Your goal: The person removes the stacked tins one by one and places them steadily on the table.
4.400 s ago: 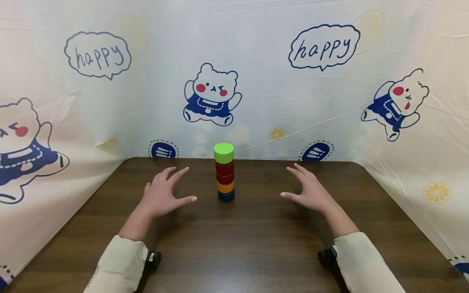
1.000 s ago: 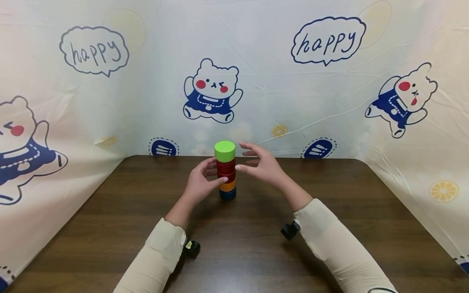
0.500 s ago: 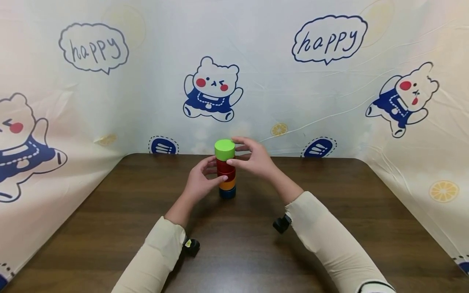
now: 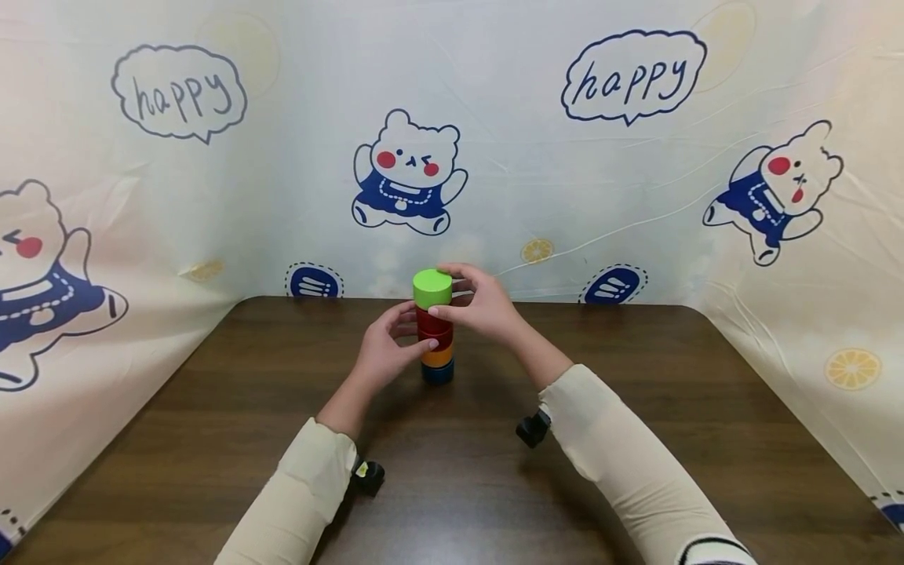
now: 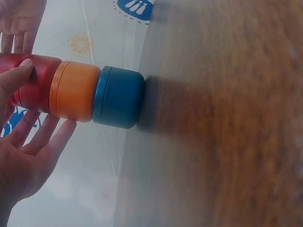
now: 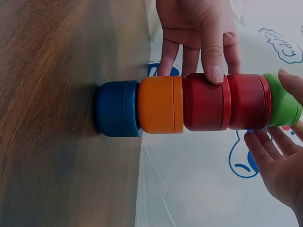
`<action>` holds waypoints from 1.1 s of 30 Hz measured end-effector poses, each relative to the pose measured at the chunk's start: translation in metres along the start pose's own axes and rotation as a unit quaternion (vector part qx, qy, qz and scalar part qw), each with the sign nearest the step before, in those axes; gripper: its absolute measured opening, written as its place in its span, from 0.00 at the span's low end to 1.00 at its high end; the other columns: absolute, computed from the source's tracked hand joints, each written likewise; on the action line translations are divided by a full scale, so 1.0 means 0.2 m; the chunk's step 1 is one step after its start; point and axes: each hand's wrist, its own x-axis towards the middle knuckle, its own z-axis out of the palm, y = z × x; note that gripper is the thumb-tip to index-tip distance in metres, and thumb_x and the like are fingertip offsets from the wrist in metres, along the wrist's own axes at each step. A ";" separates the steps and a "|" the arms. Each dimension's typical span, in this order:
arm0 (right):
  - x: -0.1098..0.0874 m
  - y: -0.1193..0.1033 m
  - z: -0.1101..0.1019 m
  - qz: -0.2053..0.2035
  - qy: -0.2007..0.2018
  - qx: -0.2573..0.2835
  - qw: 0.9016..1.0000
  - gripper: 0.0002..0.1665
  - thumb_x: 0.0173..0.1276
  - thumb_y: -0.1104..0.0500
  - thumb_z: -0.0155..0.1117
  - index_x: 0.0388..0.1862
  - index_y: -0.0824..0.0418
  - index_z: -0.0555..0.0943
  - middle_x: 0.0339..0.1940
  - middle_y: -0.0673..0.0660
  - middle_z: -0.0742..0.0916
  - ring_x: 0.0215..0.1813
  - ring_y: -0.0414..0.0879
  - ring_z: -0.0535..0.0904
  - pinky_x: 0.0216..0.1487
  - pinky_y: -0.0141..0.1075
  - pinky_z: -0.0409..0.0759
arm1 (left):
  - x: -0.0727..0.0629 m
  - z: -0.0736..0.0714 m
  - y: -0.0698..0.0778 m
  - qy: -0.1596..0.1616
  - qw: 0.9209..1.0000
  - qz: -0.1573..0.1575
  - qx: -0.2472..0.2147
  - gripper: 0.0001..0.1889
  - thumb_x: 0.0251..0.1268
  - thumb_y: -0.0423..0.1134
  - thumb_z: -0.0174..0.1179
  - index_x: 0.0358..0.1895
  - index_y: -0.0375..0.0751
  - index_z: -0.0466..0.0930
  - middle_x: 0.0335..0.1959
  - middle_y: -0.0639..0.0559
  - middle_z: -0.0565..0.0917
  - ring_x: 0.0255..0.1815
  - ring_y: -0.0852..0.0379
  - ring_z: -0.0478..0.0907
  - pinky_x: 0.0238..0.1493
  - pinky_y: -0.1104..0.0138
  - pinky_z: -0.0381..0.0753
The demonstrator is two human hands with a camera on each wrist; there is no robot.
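Observation:
An upright stack of small round lidded jars stands on the table. From the bottom come a blue jar [image 6: 113,109], an orange jar [image 6: 155,105], a lower red jar [image 6: 202,108], an upper red jar [image 6: 248,101] and a green jar [image 4: 432,292]. My left hand [image 4: 381,351] grips the lower red jar from the left, thumb across its front; its other fingers reach behind the stack. At the top, my right hand [image 4: 489,308] pinches the green jar from the right, thumb at its lower front edge and fingers round its back.
The brown wooden table [image 4: 212,408] runs back to a printed cloth [image 4: 297,188] hanging behind and at both sides. A black wrist camera [image 4: 369,477] hangs below the left sleeve, another black camera [image 4: 533,428] below the right sleeve.
Both hands have come inward from either side to the stack. My left hand took hold of the lower red jar; my right hand then closed leftward round the green jar. The stack stands where it was.

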 end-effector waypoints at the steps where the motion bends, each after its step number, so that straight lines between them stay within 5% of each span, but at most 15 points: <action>1: 0.00 0.00 0.00 0.000 0.001 0.001 1.000 0.37 0.59 0.53 0.75 0.66 0.54 0.73 0.59 0.53 0.80 0.54 0.50 0.80 0.54 0.42 0.81 | 0.00 0.00 0.00 0.000 1.000 0.000 0.000 0.35 0.57 0.40 0.72 0.68 0.50 0.68 0.61 0.46 0.76 0.59 0.45 0.76 0.56 0.50 0.77; 33: -0.05 0.01 -0.06 -0.004 0.036 0.050 0.998 0.34 0.58 0.56 0.76 0.64 0.54 0.75 0.59 0.53 0.81 0.53 0.49 0.83 0.51 0.41 0.82 | -0.01 -0.01 0.00 -0.008 1.000 0.004 -0.016 0.36 0.55 0.44 0.73 0.68 0.51 0.69 0.60 0.48 0.77 0.57 0.46 0.77 0.53 0.51 0.80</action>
